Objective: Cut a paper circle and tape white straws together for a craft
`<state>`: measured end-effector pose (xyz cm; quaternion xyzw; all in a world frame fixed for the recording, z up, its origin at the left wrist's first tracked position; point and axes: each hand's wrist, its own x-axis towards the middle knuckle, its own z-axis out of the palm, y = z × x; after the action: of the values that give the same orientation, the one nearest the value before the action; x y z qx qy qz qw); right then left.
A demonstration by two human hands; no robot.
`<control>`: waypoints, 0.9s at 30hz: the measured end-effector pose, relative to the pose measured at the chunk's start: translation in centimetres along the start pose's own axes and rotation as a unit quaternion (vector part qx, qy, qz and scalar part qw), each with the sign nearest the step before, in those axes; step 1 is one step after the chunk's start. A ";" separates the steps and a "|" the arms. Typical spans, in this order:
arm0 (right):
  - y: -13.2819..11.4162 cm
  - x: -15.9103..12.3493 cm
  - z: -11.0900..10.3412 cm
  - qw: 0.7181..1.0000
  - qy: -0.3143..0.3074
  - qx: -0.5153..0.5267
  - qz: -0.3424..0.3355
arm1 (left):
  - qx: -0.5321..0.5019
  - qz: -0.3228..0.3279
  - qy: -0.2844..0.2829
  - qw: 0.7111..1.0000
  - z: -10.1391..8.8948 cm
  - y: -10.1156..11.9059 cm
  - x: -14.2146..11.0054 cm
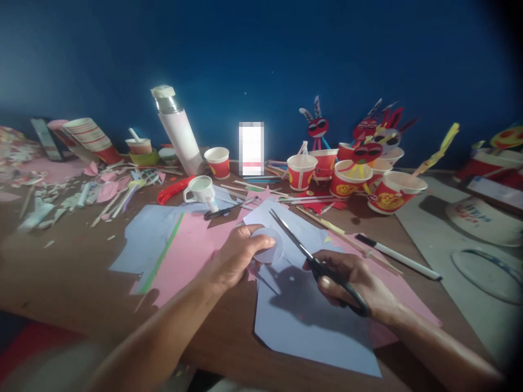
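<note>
Your left fingers pinch the paper disc, presumably light and easily creased, so hold it gently near its rim, while your right fingers grip the scissors by the handles, opposite the left fingers.

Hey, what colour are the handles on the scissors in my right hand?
Black; the scissor handles show best in the head view.

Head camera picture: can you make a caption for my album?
Left hand holds a pale paper circle; right hand holds black-handled scissors above blue paper.
</note>
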<state>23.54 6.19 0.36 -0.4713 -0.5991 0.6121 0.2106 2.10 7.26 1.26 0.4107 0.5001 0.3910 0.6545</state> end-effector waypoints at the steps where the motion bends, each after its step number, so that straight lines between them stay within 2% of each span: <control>1: 0.1 0.1 -0.1 1.000 0.010 0.000 -0.005 | 0.007 0.005 0.001 1.000 0.0 -0.1 0.0; 6: 1.4 0.8 -0.5 0.996 0.076 -0.034 -0.030 | 0.023 0.011 0.021 0.999 0.2 -0.3 0.1; 9: 2.2 1.1 -0.9 0.982 0.117 -0.133 -0.062 | 0.005 0.016 0.029 0.999 0.2 -0.5 0.2; 11: 2.5 1.2 -1.3 0.956 0.151 -0.232 -0.097 | -0.011 0.015 0.028 0.999 0.2 -0.6 0.3; 14: 2.6 1.3 -1.9 0.895 0.206 -0.369 -0.142 | -0.062 0.017 0.003 0.998 0.3 -0.6 0.5; 19: 3.0 1.8 -2.8 0.793 0.286 -0.510 -0.169 | -0.206 -0.028 -0.045 0.977 0.6 -0.2 0.7; 21: 3.2 1.9 -3.1 0.776 0.293 -0.533 -0.168 | -0.241 -0.033 -0.064 0.968 0.6 -0.1 0.8; 27: 3.4 2.1 -3.7 0.765 0.278 -0.561 -0.151 | -0.270 -0.038 -0.070 0.959 0.5 -0.2 0.9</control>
<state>26.69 9.24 -2.85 -0.5579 -0.8146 -0.0303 0.1558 2.81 7.94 0.83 0.2253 0.3443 0.4566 0.7888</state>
